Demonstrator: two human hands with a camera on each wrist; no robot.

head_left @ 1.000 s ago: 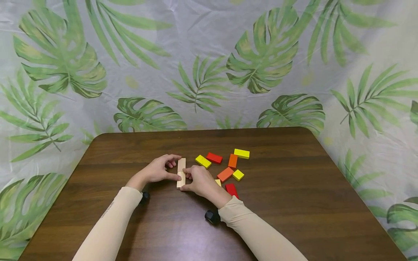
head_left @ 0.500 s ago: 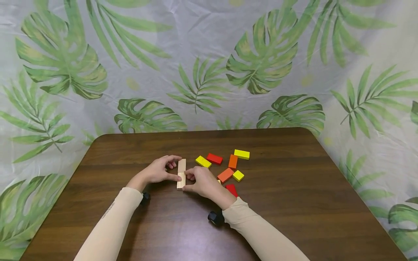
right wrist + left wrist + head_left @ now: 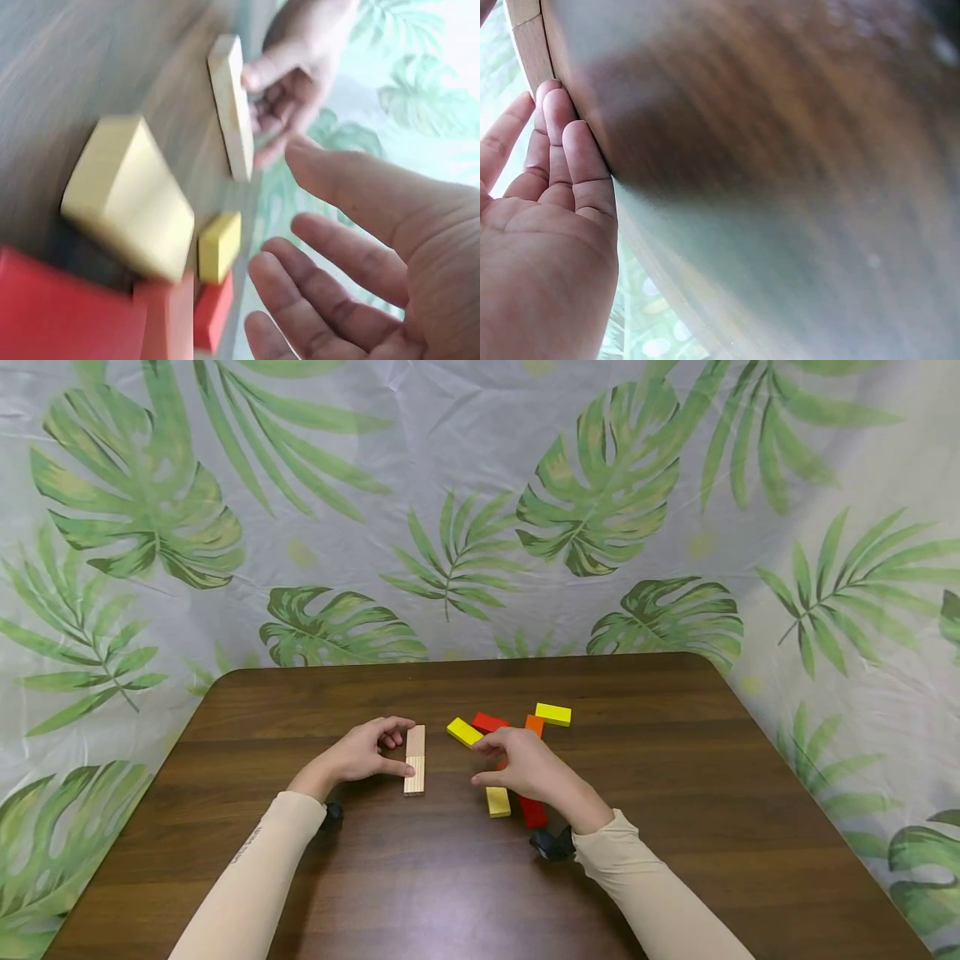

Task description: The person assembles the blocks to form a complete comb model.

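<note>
Two plain wooden blocks, the far one (image 3: 416, 742) and the near one (image 3: 414, 783), lie end to end in a straight row. At the row's left side is my left hand (image 3: 360, 752); its thumb touches the near block and its index finger reaches the far block's end. In the left wrist view its fingers look mostly straight against the wood. My right hand (image 3: 528, 768) hovers over the coloured blocks, thumb and fingers apart, with nothing between them. Just below it lies a pale yellow block (image 3: 498, 803), also large and blurred in the right wrist view.
Around the right hand lie a red block (image 3: 533, 813), a yellow block (image 3: 464, 732), another red block (image 3: 489, 722), an orange block (image 3: 534, 724) and a far yellow block (image 3: 553, 715). The right hand partly hides others. A leaf-patterned curtain (image 3: 480, 635) hangs behind the brown table (image 3: 315, 693).
My right hand has let go of the near wooden block and moved right, over the coloured blocks. The pale yellow block now shows more. The left hand has stayed in place.
</note>
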